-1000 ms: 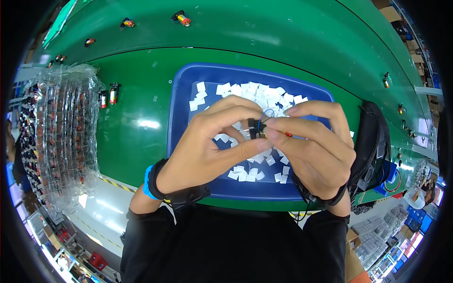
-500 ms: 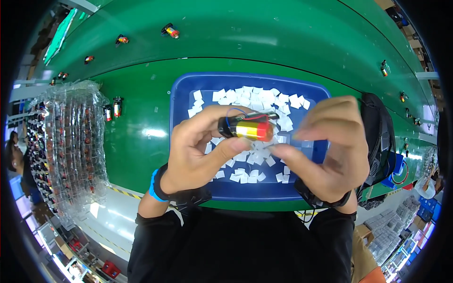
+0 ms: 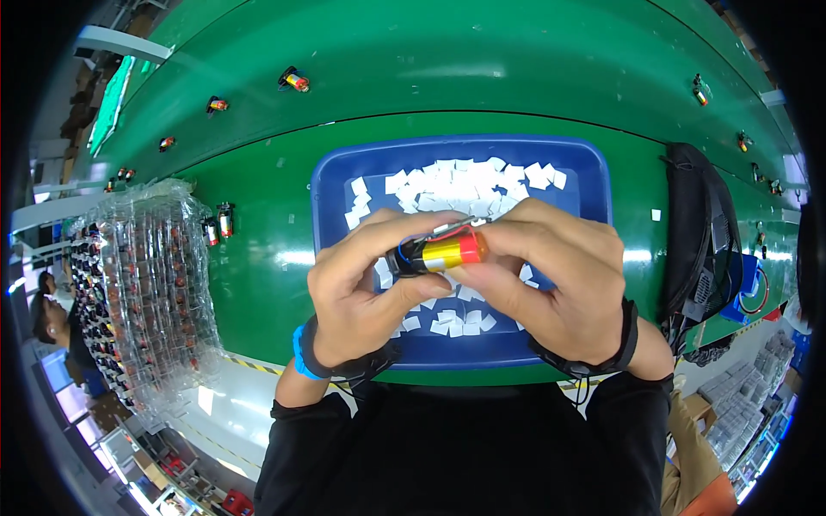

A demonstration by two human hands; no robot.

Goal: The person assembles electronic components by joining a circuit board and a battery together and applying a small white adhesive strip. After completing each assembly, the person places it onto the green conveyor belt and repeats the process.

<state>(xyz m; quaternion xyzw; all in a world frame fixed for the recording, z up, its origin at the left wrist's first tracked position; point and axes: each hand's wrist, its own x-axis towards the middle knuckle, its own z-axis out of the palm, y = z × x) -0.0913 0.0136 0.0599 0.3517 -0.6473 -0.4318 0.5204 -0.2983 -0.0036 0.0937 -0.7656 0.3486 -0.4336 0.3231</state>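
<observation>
Between my hands, above a blue tub (image 3: 323, 172), is a small cylindrical motor-like part (image 3: 443, 253) with a black end, a yellow band, a red end and thin red and blue wires. My left hand (image 3: 357, 275) grips its black end between thumb and fingers. At the red end, the thumb and fingers of my right hand (image 3: 559, 275) pinch the part from the other side. Whether a small piece sits under those right fingertips is hidden. Many small white squares (image 3: 465, 185) lie scattered in the tub below.
On the left stands a plastic-wrapped stack of trays (image 3: 146, 292) with similar parts, two loose parts (image 3: 225, 219) beside it. More parts (image 3: 294, 80) lie along the green surface (image 3: 516, 77) behind. A black bag (image 3: 693, 232) is at right, near one white square (image 3: 656, 214).
My right hand has come in leftward from beside the part and now closes on its red end. The left hand keeps its grip. One white square on the right of the table now shows.
</observation>
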